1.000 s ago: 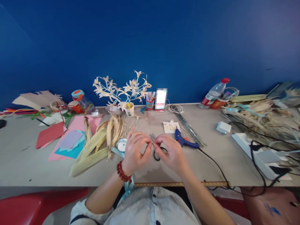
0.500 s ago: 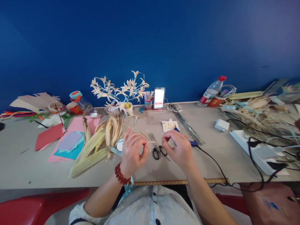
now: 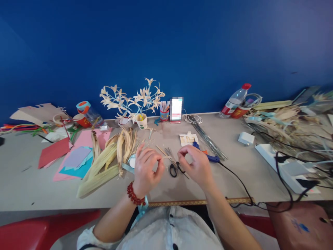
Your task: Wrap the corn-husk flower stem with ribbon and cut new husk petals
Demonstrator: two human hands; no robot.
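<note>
My left hand (image 3: 147, 168), with a red bead bracelet at the wrist, pinches a thin pale husk strip (image 3: 166, 158) that points right. A little apart from it, my right hand (image 3: 195, 164) hovers with thumb and forefinger pinched; what they hold is too small to see. Black-handled scissors (image 3: 174, 167) lie on the table between the two hands. Dried corn husks (image 3: 110, 158) lie in a pile just left of my left hand. A blue glue gun (image 3: 208, 157) lies behind my right hand.
A cup with husk flowers (image 3: 135, 100) stands at the back. Coloured paper sheets (image 3: 75, 154) lie left, metal wires (image 3: 209, 141) and a wire coil (image 3: 194, 119) right of centre. A bottle (image 3: 234, 100), power strip (image 3: 286, 166), cables and more husks (image 3: 283, 121) fill the right.
My hands were together on the strip a second ago. They have drawn apart, the right hand moving right and up, the left keeping the strip.
</note>
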